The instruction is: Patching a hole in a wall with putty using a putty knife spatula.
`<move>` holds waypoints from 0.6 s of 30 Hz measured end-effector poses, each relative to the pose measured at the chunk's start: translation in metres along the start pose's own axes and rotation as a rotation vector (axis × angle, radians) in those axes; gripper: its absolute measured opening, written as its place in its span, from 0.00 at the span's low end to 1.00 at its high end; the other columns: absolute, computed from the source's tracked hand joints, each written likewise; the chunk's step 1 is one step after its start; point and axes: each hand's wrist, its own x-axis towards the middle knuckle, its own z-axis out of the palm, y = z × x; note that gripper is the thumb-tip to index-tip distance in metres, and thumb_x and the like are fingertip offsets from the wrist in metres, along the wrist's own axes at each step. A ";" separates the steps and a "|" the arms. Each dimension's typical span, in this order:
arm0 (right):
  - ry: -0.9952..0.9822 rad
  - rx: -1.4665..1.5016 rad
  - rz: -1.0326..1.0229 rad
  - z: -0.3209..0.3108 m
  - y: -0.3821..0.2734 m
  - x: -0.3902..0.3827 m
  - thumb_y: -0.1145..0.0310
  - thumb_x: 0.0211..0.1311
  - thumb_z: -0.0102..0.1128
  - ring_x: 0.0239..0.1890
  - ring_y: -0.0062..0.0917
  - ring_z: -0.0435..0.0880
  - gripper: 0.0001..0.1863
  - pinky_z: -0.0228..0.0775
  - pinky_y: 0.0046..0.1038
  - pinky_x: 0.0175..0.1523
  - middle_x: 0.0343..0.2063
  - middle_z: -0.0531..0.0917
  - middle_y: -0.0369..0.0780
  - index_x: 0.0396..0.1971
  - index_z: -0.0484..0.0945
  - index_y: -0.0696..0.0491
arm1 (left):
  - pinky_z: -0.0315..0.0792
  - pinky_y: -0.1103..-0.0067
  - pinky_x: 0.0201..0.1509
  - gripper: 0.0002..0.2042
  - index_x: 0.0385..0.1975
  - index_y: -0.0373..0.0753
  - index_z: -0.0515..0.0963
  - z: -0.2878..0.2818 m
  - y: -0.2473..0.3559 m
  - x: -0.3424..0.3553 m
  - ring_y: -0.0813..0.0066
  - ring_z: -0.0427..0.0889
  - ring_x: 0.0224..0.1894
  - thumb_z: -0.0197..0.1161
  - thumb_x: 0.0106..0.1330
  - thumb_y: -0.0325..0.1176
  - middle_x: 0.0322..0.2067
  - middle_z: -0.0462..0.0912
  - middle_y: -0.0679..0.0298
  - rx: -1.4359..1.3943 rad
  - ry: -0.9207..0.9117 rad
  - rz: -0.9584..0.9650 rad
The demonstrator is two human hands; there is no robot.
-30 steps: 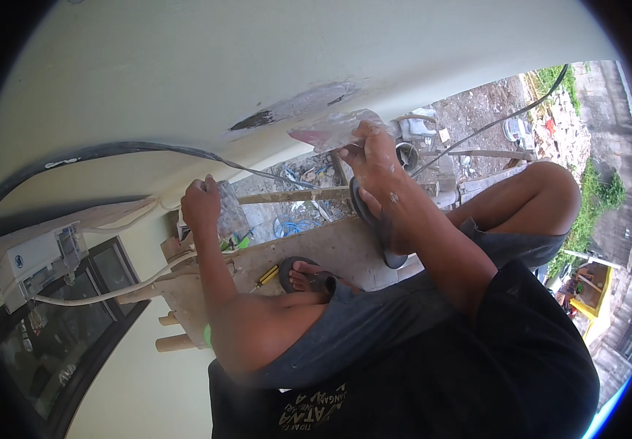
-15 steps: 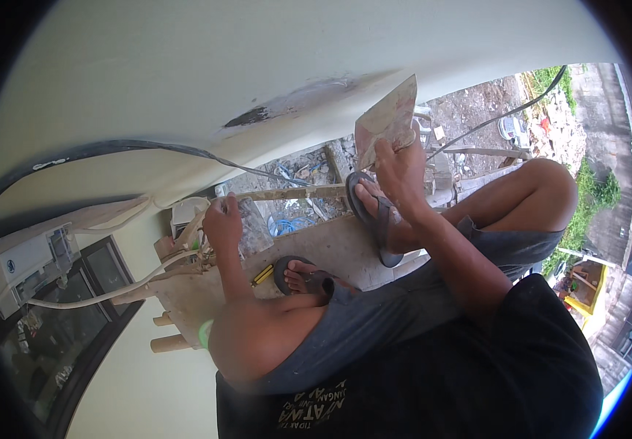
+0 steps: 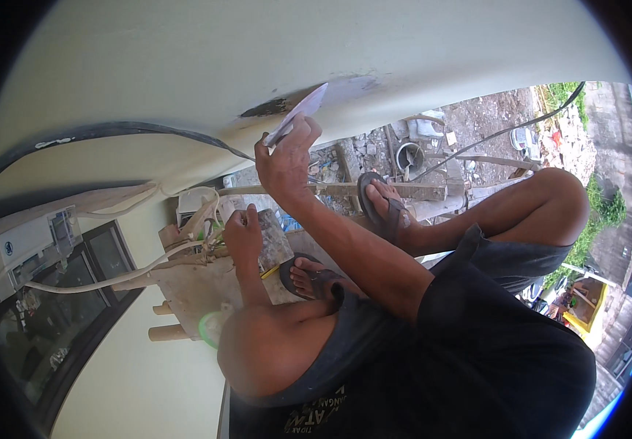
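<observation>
In my right hand (image 3: 286, 164) is a broad, flat putty spreader (image 3: 306, 110), the fingers closed around its near edge. Its pale blade stands tilted at the wall (image 3: 184, 66), over a smeared grey patch (image 3: 356, 86) and beside a dark damaged spot (image 3: 263, 108). Whether the blade's edge touches the wall is hard to tell. Lower and to the left, my left hand (image 3: 244, 235) is closed with the thumb up, at the edge of a flat, grey, putty-stained plate (image 3: 277, 238), which it appears to grip. The fingers' undersides are hidden.
I squat on a plank platform (image 3: 191, 289) above rubble-strewn ground. A black cable (image 3: 147, 130) runs along the wall. A wooden beam (image 3: 338, 189) crosses ahead of my sandalled feet. A meter box (image 3: 27, 252) is at left; a bucket (image 3: 409, 157) stands below.
My right hand has swung left and up to the wall, bringing the spreader to the dark spot and turning its blade nearly edge-on. My left hand stays low beside the grey plate. The view has shifted slightly.
</observation>
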 end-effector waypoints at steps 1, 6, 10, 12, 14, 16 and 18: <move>-0.006 0.066 0.030 0.009 -0.003 -0.004 0.80 0.44 0.64 0.45 0.54 0.71 0.40 0.74 0.39 0.45 0.51 0.56 0.57 0.55 0.50 0.70 | 0.68 0.65 0.31 0.21 0.21 0.30 0.74 -0.001 -0.002 -0.003 0.51 0.76 0.23 0.57 0.64 0.46 0.19 0.76 0.49 -0.020 0.005 -0.020; -0.011 0.185 -0.030 0.035 -0.024 -0.020 0.84 0.39 0.68 0.45 0.45 0.75 0.44 0.76 0.33 0.42 0.52 0.54 0.56 0.55 0.49 0.70 | 0.68 0.65 0.31 0.20 0.21 0.30 0.73 -0.008 -0.017 -0.019 0.50 0.75 0.23 0.57 0.63 0.44 0.19 0.76 0.49 -0.056 0.038 -0.058; -0.021 0.230 0.028 0.040 -0.041 -0.025 0.82 0.38 0.69 0.45 0.47 0.73 0.43 0.75 0.34 0.43 0.51 0.56 0.56 0.54 0.50 0.69 | 0.68 0.65 0.33 0.19 0.23 0.30 0.75 -0.001 -0.026 -0.020 0.48 0.76 0.26 0.58 0.62 0.44 0.21 0.77 0.48 -0.057 0.008 -0.060; -0.090 0.231 -0.006 0.032 -0.047 -0.032 0.81 0.43 0.63 0.49 0.51 0.70 0.39 0.73 0.38 0.45 0.49 0.59 0.57 0.56 0.51 0.67 | 0.68 0.64 0.32 0.18 0.22 0.30 0.73 0.000 -0.020 -0.020 0.46 0.75 0.25 0.58 0.62 0.43 0.20 0.76 0.48 -0.094 0.020 -0.051; -0.163 0.260 0.013 0.014 -0.044 -0.043 0.80 0.45 0.59 0.51 0.52 0.67 0.37 0.72 0.39 0.47 0.49 0.61 0.57 0.57 0.52 0.65 | 0.68 0.64 0.33 0.18 0.23 0.31 0.75 -0.004 -0.009 -0.023 0.47 0.76 0.25 0.57 0.63 0.44 0.21 0.77 0.48 -0.100 0.067 0.020; -0.314 0.302 0.045 -0.016 -0.036 -0.053 0.80 0.48 0.52 0.53 0.53 0.65 0.34 0.70 0.42 0.50 0.49 0.63 0.56 0.59 0.53 0.63 | 0.69 0.64 0.33 0.19 0.24 0.31 0.75 -0.008 -0.021 -0.020 0.48 0.76 0.26 0.57 0.63 0.44 0.22 0.78 0.49 -0.099 0.045 -0.042; -0.357 0.155 0.019 -0.058 -0.003 -0.043 0.80 0.51 0.50 0.52 0.53 0.67 0.33 0.68 0.44 0.52 0.50 0.64 0.57 0.60 0.53 0.63 | 0.69 0.64 0.34 0.19 0.24 0.31 0.76 0.008 -0.018 -0.012 0.48 0.77 0.26 0.57 0.63 0.45 0.22 0.78 0.49 -0.128 -0.013 -0.086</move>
